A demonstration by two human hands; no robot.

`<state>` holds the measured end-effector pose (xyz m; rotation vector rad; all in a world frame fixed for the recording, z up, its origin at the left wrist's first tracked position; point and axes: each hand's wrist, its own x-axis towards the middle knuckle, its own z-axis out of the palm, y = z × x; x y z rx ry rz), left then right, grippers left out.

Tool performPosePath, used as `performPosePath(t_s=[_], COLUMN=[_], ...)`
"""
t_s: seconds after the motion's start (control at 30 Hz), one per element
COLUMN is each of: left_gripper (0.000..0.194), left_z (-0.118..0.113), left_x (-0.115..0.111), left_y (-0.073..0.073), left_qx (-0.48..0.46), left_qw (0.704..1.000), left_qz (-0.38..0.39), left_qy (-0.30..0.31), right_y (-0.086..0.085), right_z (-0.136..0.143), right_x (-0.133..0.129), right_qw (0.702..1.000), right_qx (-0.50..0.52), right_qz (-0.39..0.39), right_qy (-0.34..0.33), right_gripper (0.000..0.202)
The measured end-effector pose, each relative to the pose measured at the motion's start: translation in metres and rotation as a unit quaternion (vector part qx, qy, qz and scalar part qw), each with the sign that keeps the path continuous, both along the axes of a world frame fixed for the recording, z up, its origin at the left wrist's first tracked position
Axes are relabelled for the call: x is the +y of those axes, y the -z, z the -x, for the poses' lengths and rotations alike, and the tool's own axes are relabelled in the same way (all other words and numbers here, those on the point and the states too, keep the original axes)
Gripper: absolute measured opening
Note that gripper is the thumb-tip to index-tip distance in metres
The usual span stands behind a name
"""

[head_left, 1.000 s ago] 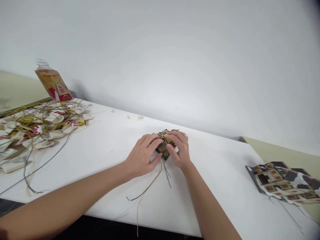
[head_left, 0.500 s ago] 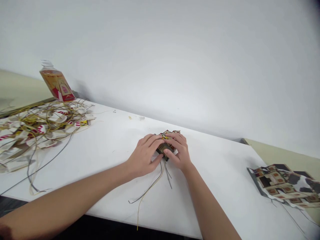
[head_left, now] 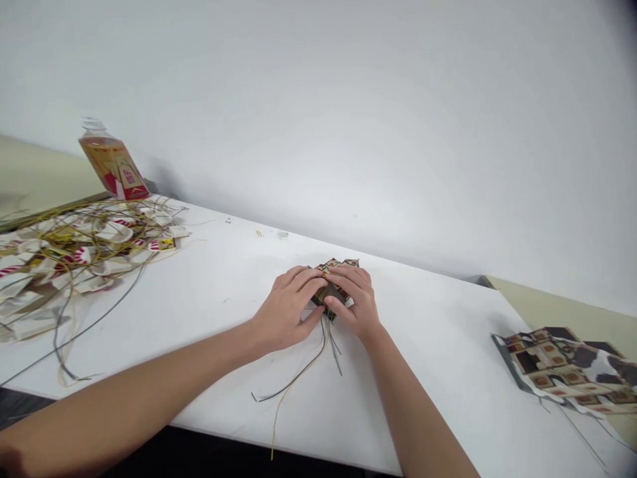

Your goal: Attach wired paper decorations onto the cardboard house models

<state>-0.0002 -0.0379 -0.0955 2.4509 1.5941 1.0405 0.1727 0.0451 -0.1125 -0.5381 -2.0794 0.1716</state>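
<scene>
On the white table, a small printed card piece [head_left: 330, 291] with a pattern like building windows lies between my two hands. My left hand [head_left: 286, 312] closes on its left side, fingers bent over the top and thumb at the near edge. From the right, my right hand [head_left: 357, 302] grips it with fingers curled over and thumb on its front. The fingertips of both hands meet near the middle and cover much of the piece. Thin dark and yellowish cords [head_left: 311, 364] trail from its near edge toward me.
A heap of white and red-striped card pieces with tangled cords [head_left: 94, 245] spreads at the left. Behind it stands a bottle of amber drink [head_left: 115, 166]. More printed building-like card pieces [head_left: 562, 365] lie at the right edge. A white wall [head_left: 348, 133] rises behind the table.
Both hands stay almost in place on the printed card piece. The dark cord's loose end has shifted slightly to the left.
</scene>
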Motion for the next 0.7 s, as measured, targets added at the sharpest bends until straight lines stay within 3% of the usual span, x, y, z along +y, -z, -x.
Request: performPosePath(t_s=[0.23,0.7], left_gripper=[0.033,0.036], left_z=[0.0003,0.0012], left_x=[-0.0003,0.0019], left_y=[-0.0017,0.0001], left_qx=[0.002,0.035], left_qw=[1.000,0.999], left_qz=[0.005,-0.018], left_qy=[0.000,-0.015], right_y=[0.0038,0.0025], right_z=[0.0005,-0.0016], right_x=[0.0019,0.0011], right_qw=[1.000,1.000], right_qx=[0.014,-0.024], right_qz=[0.008,0.005], right_qy=[-0.003,-0.002], right_gripper=[0.024,0.036])
